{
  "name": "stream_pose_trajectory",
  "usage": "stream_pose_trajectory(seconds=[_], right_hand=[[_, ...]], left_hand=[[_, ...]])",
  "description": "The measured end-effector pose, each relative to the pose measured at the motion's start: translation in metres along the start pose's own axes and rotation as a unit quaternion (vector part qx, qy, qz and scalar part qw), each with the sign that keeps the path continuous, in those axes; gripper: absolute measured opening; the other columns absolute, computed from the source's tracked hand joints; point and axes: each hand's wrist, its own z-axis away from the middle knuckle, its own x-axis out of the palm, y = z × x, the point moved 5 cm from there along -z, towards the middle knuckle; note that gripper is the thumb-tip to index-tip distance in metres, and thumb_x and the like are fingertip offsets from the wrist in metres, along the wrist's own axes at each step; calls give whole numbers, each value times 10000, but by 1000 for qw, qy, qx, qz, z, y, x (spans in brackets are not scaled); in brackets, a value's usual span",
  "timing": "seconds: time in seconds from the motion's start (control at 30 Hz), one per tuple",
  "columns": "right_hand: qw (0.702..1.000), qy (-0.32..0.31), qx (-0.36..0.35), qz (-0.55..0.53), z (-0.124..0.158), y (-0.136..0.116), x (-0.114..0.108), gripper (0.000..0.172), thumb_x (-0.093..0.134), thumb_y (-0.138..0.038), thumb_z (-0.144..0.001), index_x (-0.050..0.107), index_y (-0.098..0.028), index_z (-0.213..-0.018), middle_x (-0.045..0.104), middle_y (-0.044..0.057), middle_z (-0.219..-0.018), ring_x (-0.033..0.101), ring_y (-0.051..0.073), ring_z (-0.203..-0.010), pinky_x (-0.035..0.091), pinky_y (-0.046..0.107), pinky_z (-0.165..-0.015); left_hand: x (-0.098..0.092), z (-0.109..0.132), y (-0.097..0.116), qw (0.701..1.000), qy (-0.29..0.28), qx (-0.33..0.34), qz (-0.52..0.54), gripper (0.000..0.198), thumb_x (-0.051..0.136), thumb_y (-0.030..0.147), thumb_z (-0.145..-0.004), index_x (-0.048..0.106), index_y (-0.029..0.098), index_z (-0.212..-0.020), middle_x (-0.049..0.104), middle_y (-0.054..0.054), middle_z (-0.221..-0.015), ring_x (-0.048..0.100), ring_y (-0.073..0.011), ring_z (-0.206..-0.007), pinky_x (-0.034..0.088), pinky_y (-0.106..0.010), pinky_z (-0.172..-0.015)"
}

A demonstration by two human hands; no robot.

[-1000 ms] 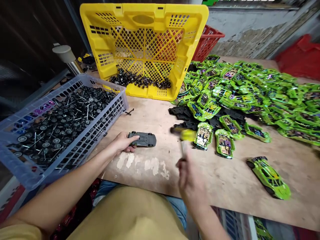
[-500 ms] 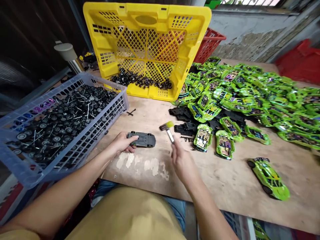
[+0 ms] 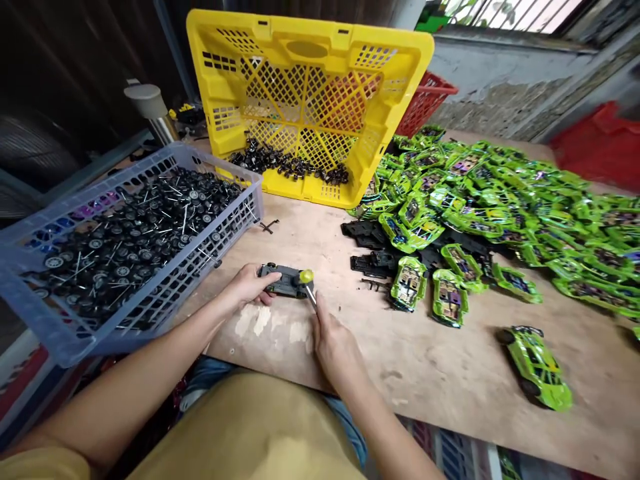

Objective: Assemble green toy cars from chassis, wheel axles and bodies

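Note:
My left hand [image 3: 251, 285] grips one end of a toy car [image 3: 285, 280], which lies upside down on the wooden table with its dark grey underside showing. The thumb rests across that underside. In my right hand [image 3: 336, 340] is a small hammer [image 3: 307, 277] with a yellow face and a metal shaft. Its head is over the right end of the toy car; whether it touches cannot be made out. A finished-looking green toy car [image 3: 537, 367] with black wheels stands at the right.
A blue-grey crate [image 3: 200, 243] full of wheels and axles stands at the left. Behind, a yellow crate [image 3: 307, 50] on its side holds small black parts. Green car bodies [image 3: 480, 193] are heaped at the right, with black chassis plates [image 3: 373, 260] beside them.
My right hand has moved left, bringing the hammer head from beside the toy car to over its right end. My left hand keeps its hold. The camera view has shifted slightly.

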Motion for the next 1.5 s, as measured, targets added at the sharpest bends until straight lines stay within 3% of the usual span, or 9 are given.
stream_pose_trajectory(seconds=[0.3, 0.43, 0.57, 0.73, 0.87, 1.03, 1.2, 1.37, 1.5], right_hand=[[972, 42, 32, -230, -52, 18, -7, 705, 643, -478, -818, 449, -120, -1394, 685, 102, -983, 628, 215, -798, 515, 341, -757], [924, 122, 105, -348, -45, 21, 14, 546, 600, -484, -850, 526, -108, -1239, 634, 53, -862, 587, 184, -757, 509, 302, -722], [943, 130, 114, -284, -33, 21, 19, 504, 508, -451, -915, 502, -81, -1256, 622, 59, -823, 575, 182, -717, 495, 292, -675], [965, 127, 81, -213, -18, 19, -20, 463, 399, -312, -961, 495, -107, -1365, 637, 51, -762, 564, 165, -613, 482, 287, -616], [965, 232, 0, -119, 3, 9, -43, 580, 335, -240, -977, 225, -172, -1542, 655, 108, -962, 608, 175, -746, 515, 302, -711], [1000, -4, -22, 19, -5, 13, -1, 596, 320, -137, -933, 300, -200, -1524, 669, 84, -845, 621, 179, -633, 521, 279, -621], [994, 103, -16, -27, -19, 7, -16, 603, 296, -163, -963, 187, -196, -1555, 677, 133, -1098, 669, 204, -880, 529, 310, -806], [999, 12, -3, 53, -30, 14, -1, 582, 391, -181, -935, 331, -266, -1507, 727, 60, -882, 677, 211, -662, 515, 290, -601], [991, 99, 51, 67, -37, 31, -17, 503, 384, -277, -976, 382, -286, -1478, 719, 67, -948, 697, 243, -740, 535, 338, -630]], left_hand=[[11, 15, 22, 977, -66, 197, 41, 428, 784, 466, -687, 572, 149, -879, 639, 22, -716, 563, -57, -448, 414, -141, -382], [34, 32, 11, 978, 21, 111, 176, 581, 704, 601, -724, 576, 151, -1069, 709, -84, -1000, 660, -91, -574, 450, -147, -426], [84, 45, -8, 980, -122, -28, 153, 526, 606, 594, -825, 638, 102, -1008, 738, -101, -820, 683, -123, -540, 483, -171, -459], [90, 38, -13, 979, -139, -113, 98, 418, 631, 488, -851, 638, 72, -813, 674, -68, -569, 612, -121, -391, 419, -178, -376], [84, 35, -11, 978, -149, -122, 83, 421, 644, 489, -839, 637, 72, -779, 683, -83, -568, 623, -130, -404, 399, -174, -364], [83, 37, -11, 980, -140, -113, 79, 417, 649, 488, -831, 616, 80, -749, 666, -62, -540, 614, -120, -394, 380, -167, -368], [84, 40, -12, 983, -137, -107, 61, 487, 698, 571, -741, 591, 96, -743, 675, -67, -551, 617, -128, -398, 392, -178, -380], [82, 39, -15, 985, -131, -80, 77, 561, 731, 647, -642, 569, 124, -764, 679, -54, -580, 613, -121, -413, 392, -170, -389], [81, 32, -20, 989, -101, -53, 91, 542, 741, 621, -652, 563, 136, -817, 684, -47, -632, 609, -112, -449, 419, -179, -415]])
